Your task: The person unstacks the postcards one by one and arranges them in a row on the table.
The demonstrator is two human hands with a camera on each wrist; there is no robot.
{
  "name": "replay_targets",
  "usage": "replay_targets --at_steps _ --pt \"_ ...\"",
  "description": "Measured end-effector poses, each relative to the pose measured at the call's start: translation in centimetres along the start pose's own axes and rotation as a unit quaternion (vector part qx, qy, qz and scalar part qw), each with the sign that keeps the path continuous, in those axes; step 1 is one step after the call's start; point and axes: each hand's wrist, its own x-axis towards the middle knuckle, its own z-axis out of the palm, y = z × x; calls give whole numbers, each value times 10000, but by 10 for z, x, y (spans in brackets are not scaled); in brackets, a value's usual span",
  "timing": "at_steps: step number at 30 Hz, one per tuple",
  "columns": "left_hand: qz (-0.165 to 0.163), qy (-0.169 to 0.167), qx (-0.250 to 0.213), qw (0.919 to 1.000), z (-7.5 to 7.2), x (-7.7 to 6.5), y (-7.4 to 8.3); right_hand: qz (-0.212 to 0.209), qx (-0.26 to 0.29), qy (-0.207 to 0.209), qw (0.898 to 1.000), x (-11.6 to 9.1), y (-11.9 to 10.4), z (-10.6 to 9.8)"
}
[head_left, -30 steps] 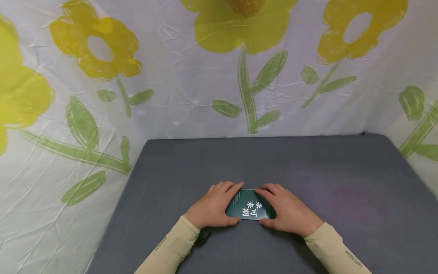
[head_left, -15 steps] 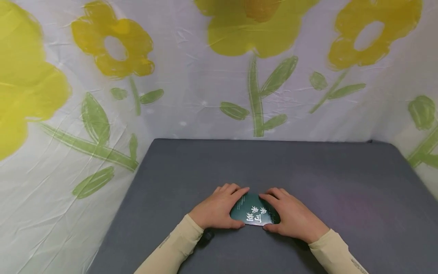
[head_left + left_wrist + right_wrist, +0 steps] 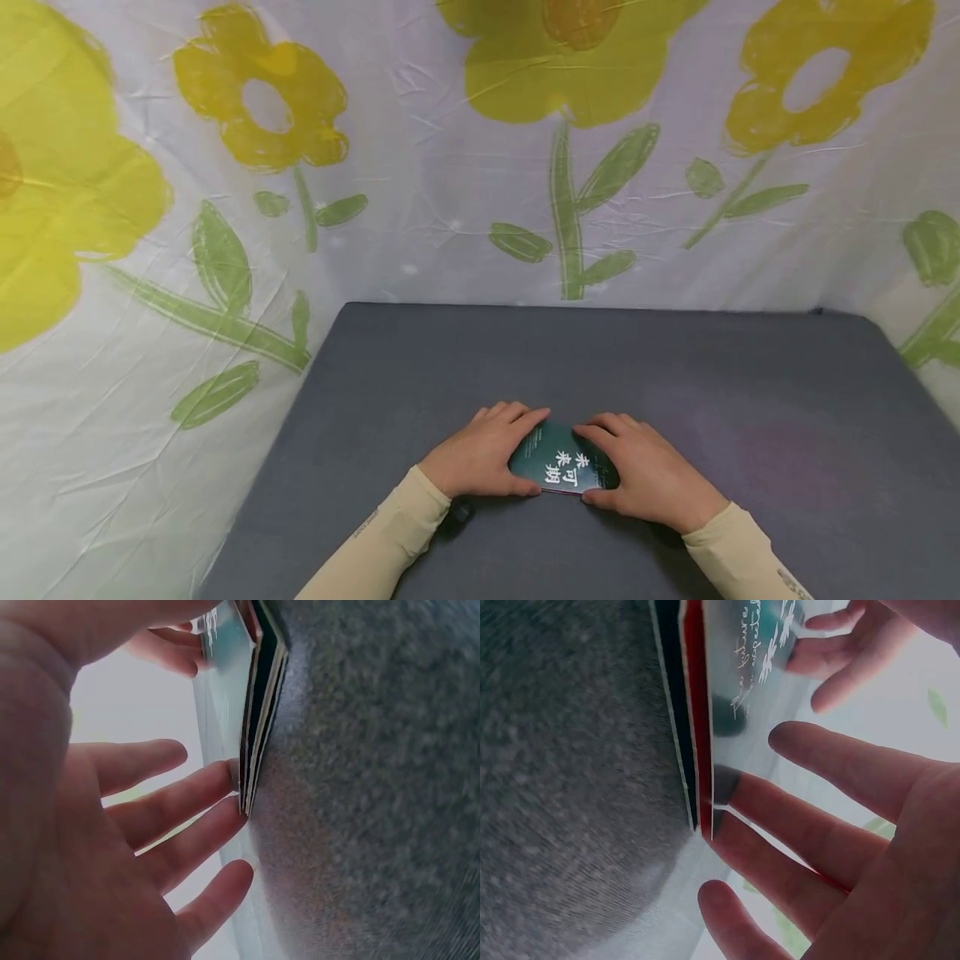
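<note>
A small stack of thin booklets (image 3: 562, 461), its top cover dark green with white characters, is held between my two hands over the grey table. My left hand (image 3: 486, 452) grips its left end, thumb along the near edge and fingers at the far edge. At the right end my right hand (image 3: 651, 473) grips it the same way. In the left wrist view, the edges of the booklets (image 3: 259, 712) fan slightly apart close to the tabletop. A red layer (image 3: 696, 697) shows between dark covers in the right wrist view. Fingertips touch the far edge in both wrist views.
The grey cloth-covered table (image 3: 585, 358) reaches back to a white curtain (image 3: 442, 175) printed with yellow flowers. The curtain also stands along the left and right sides. A small dark object (image 3: 459, 513) sits under the left wrist.
The head view has shifted, so the scene sits slightly right and lower. Both hands keep their hold on the booklets. A thin reddish line now shows at the stack's near edge.
</note>
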Motion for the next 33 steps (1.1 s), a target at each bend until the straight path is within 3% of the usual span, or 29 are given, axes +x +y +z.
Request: replay_targets --at_steps 9,16,24,33 --pt "-142 35 -454 9989 -15 -7 -11 1 -20 121 9999 12 -10 -5" --pt "-500 199 -581 9969 -30 -20 -38 -43 -74 164 9998 50 -28 1" --pt "-1015 289 -629 9924 -57 -36 -89 -61 -256 373 9990 109 -62 13" --pt "-1342 346 -1067 9846 -83 -60 -154 -135 -173 122 9997 177 -91 32"
